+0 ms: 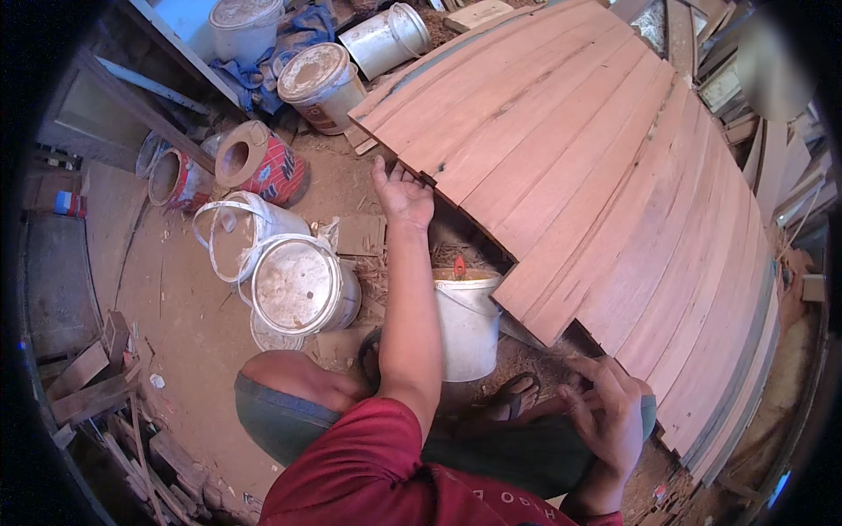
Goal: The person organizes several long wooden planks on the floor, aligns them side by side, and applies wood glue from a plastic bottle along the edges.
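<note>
A large panel of reddish wooden planks [561, 175], with a stepped near edge, slants across the middle and right. My left hand [405, 200] is palm up at the panel's left edge, thumb apart and fingers bent; its fingertips are close to the edge, and I cannot tell if they touch it. Over my knee, beside the panel's near edge, my right hand [607, 408] has its thumb and fingers apart and holds nothing I can see. Between my legs, partly under the panel, stands a white bucket [467, 337] with a red-tipped object [459, 266] at its rim.
Lidded white buckets [298, 285] stand on the dusty floor to the left, near a red cut-open tin [274, 171]. More buckets [323, 83] sit behind, by blue cloth [307, 31]. Wood scraps [96, 386] lie at lower left; stacked timber [776, 158] is at right.
</note>
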The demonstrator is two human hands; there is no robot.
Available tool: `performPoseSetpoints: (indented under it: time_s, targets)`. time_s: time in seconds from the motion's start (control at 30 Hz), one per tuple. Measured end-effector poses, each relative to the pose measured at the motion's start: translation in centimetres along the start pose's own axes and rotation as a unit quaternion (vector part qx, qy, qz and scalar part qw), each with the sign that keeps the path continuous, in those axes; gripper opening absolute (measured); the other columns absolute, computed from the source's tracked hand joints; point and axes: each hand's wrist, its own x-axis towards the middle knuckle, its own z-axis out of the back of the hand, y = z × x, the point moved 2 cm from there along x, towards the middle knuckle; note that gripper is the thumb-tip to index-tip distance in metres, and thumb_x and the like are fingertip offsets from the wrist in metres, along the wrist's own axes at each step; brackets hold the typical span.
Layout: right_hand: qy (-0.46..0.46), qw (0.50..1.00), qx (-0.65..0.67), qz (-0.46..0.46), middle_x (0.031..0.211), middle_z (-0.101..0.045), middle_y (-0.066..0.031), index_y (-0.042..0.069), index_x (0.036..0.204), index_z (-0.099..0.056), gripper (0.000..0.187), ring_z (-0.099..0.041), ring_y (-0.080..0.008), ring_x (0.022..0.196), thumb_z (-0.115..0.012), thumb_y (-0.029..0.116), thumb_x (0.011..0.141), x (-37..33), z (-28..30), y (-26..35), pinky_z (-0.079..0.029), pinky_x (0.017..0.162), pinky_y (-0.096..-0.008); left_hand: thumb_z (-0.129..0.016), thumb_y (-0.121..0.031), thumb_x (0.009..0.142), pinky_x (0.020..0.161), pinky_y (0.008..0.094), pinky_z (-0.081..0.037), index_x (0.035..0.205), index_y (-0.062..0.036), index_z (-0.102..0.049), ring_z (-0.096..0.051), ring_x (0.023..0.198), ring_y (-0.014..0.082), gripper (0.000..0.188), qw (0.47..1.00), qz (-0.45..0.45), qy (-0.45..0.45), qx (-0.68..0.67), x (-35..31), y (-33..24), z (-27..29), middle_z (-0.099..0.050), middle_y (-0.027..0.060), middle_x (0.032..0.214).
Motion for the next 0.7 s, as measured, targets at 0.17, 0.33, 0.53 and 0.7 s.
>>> performPoseSetpoints:
  time_s: [0.17,0.33,0.53,0.7]
  targets:
    - [-0.023,0.999,0.006,0.036,0.082,-0.063,-0.0099,0.005,0.110,-0.068,0.034,-0.062,-0.0259,0.068,-0.080,0.009,0.078,-0.5,-0.3,-0.7,-0.050,0.060,-0.0359,-0.075,-0.039,0.089,0.116,0.0454,-0.035,0.139,-0.0030,-0.047,-0.051,0.128,0.0280,0.068,0.995,-0.077,0.029,0.052,-0.9,0.2,-1.8,-0.057,0.0126,0.134]
    - [-0.030,0.998,-0.004,0.046,0.079,-0.060,-0.0098,0.005,0.110,-0.068,0.034,-0.061,-0.0272,0.066,-0.080,0.013,0.078,-0.9,-0.1,-0.7,-0.048,0.060,-0.0372,-0.074,-0.030,0.091,0.112,0.0461,-0.042,0.137,-0.0029,-0.048,-0.055,0.125,0.0292,0.060,0.997,-0.058,0.035,0.032,-0.1,0.4,-1.2,-0.057,0.0121,0.136]
    - [-0.025,0.999,0.000,0.039,0.078,-0.058,-0.0094,0.005,0.110,-0.068,0.034,-0.060,-0.0269,0.065,-0.080,0.012,0.080,-1.3,0.0,-0.7,-0.048,0.059,-0.0372,-0.071,-0.034,0.094,0.108,0.0510,-0.045,0.138,-0.0043,-0.047,-0.055,0.126,0.0302,0.058,0.997,-0.060,0.027,0.042,-0.2,1.2,-1.1,-0.057,0.0124,0.136]
    - [-0.036,0.997,-0.015,0.065,0.080,-0.059,-0.0101,0.006,0.110,-0.067,0.031,-0.062,-0.0290,0.072,-0.077,0.015,0.083,-1.6,0.4,-1.1,-0.050,0.063,-0.0392,-0.071,-0.041,0.092,0.105,0.0490,-0.048,0.137,-0.0049,-0.049,-0.058,0.120,0.0295,0.061,0.995,-0.063,0.019,0.079,0.4,2.0,-0.8,-0.059,0.0123,0.131]
